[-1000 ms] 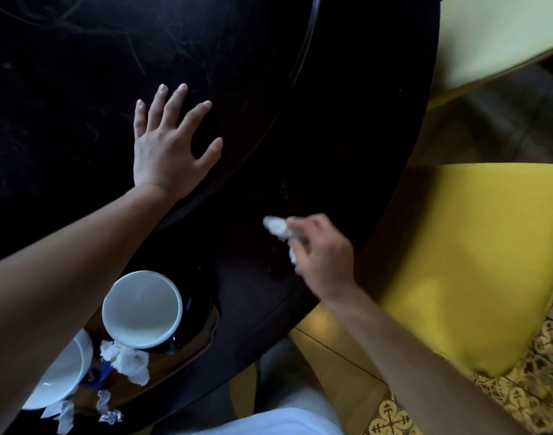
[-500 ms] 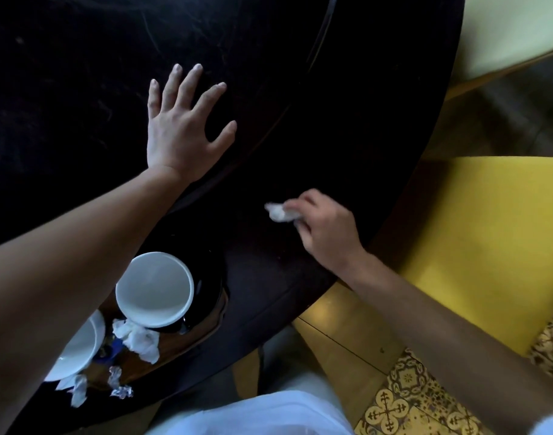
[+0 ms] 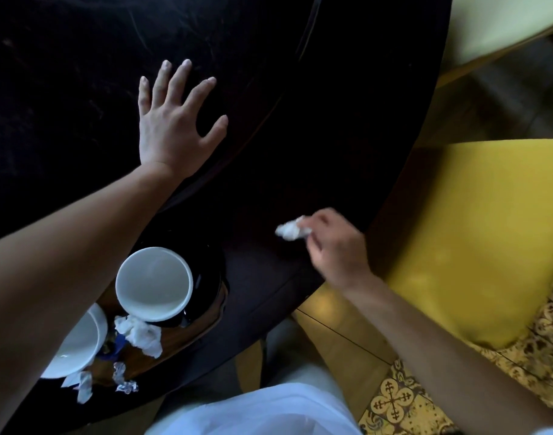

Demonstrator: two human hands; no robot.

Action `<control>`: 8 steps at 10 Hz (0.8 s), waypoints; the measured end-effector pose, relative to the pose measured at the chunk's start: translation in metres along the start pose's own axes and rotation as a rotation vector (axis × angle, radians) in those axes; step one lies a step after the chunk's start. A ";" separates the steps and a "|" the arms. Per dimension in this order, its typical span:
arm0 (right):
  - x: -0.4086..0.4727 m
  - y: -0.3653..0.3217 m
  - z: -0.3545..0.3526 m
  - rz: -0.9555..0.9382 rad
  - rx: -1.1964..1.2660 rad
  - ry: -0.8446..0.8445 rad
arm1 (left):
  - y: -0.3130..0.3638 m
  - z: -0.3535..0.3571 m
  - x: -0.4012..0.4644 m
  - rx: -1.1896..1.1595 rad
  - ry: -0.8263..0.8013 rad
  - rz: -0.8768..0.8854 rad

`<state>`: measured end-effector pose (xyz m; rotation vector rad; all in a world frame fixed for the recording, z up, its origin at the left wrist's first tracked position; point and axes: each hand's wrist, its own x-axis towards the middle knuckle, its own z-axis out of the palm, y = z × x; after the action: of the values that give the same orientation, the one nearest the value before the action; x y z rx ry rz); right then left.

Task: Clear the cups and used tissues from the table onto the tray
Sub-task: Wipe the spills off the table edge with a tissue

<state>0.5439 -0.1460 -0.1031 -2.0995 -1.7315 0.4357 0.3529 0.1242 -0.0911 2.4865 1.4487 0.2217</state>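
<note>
Dark round table (image 3: 316, 146) fills most of the view. Left hand (image 3: 171, 127) lies flat on it, fingers spread wide. Right hand (image 3: 334, 246) pinches a crumpled tissue (image 3: 289, 230) just above the tabletop. Below the left forearm, a wooden tray (image 3: 202, 324) holds 2 white cups (image 3: 154, 282) and another tissue wad (image 3: 140, 335).

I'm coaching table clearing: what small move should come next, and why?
Probably carry the crumpled white tissue, pinched in the right hand, left to the brown wooden tray, which already holds a white cup and tissues. The left hand lies flat, open.
</note>
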 end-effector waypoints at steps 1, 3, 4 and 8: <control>0.040 0.028 -0.016 0.165 -0.011 0.171 | 0.000 0.000 -0.001 -0.002 0.000 0.004; 0.053 0.035 -0.013 0.249 -0.014 0.174 | -0.001 -0.001 -0.004 0.000 0.005 0.005; 0.018 0.001 0.003 0.102 0.021 0.019 | -0.003 -0.001 -0.004 0.002 0.005 0.006; 0.012 -0.009 -0.001 0.008 0.027 -0.030 | -0.006 -0.003 -0.007 -0.004 0.002 0.014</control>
<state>0.5391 -0.1331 -0.0978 -2.0914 -1.7250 0.4933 0.3435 0.1214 -0.0904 2.4947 1.4300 0.2303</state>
